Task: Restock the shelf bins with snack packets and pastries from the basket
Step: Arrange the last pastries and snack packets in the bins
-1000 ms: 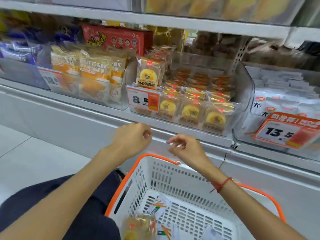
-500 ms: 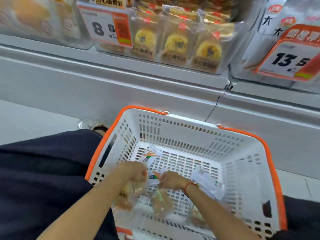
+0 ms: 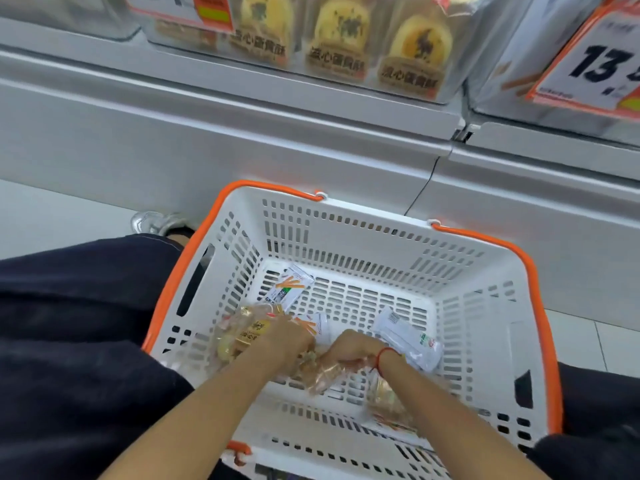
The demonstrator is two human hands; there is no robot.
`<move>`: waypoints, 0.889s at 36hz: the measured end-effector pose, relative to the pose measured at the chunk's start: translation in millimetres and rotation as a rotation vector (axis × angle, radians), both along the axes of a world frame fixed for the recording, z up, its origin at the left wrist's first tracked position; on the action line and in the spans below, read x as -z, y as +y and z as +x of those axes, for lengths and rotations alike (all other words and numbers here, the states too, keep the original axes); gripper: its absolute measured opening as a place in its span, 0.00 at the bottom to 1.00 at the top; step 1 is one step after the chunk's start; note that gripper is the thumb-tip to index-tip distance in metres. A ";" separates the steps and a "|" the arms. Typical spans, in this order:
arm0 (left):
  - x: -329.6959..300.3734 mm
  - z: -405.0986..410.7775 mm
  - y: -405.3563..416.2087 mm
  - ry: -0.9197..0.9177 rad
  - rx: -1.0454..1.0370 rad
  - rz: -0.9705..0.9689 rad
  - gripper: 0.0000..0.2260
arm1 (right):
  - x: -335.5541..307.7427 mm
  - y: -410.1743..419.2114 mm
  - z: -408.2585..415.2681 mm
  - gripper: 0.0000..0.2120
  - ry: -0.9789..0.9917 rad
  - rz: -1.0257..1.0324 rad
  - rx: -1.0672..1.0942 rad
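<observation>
Both hands are down inside the white basket with orange rim. My left hand grips clear-wrapped yellow pastries at the basket's left side. My right hand pinches another clear pastry wrapper near the middle. White snack packets lie loose on the bottom: one with orange sticks toward the far left, one to the right of my right wrist. More packets lie partly hidden under my right forearm. Above, the clear shelf bin holds rows of the same yellow pastries.
A grey shelf front runs across behind the basket. An orange price tag reading 13 hangs on the right bin. My dark-trousered knees flank the basket, and a shoe rests on the pale floor at left.
A second ago both hands hung empty above the basket by the shelf edge. They have dropped into the basket and taken hold of pastry packets; the view has tilted down.
</observation>
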State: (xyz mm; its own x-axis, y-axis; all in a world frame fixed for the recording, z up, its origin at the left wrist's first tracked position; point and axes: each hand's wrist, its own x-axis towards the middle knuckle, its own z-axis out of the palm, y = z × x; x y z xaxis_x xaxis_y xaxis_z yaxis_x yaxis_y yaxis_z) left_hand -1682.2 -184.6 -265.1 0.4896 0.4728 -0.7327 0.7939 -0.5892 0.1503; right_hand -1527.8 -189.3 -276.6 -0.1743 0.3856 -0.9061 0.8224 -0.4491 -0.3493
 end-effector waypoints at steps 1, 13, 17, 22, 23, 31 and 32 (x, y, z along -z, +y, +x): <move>-0.7 -2.2 1.6 -0.054 -0.070 -0.028 0.25 | -5.8 3.8 6.5 0.23 0.050 0.003 0.097; -78.2 -5.7 50.7 -0.579 -0.443 0.097 0.26 | -101.3 87.5 56.1 0.14 0.303 -0.260 0.288; -114.2 -10.4 60.4 -0.796 -0.609 0.023 0.19 | -126.8 100.7 69.7 0.17 0.402 -0.229 0.304; -168.0 -17.7 73.1 -0.858 -0.761 -0.103 0.14 | -179.5 101.3 66.3 0.26 0.419 0.001 0.327; -178.9 -20.3 74.9 -0.826 -0.766 -0.092 0.14 | -189.6 99.9 62.7 0.26 0.433 0.081 0.352; -232.2 -48.6 74.5 -0.775 -0.795 -0.021 0.20 | -230.5 84.0 32.2 0.26 0.607 0.546 0.465; -232.4 -52.3 73.3 -0.818 -0.810 -0.025 0.17 | -234.6 81.2 27.9 0.26 0.629 0.580 0.472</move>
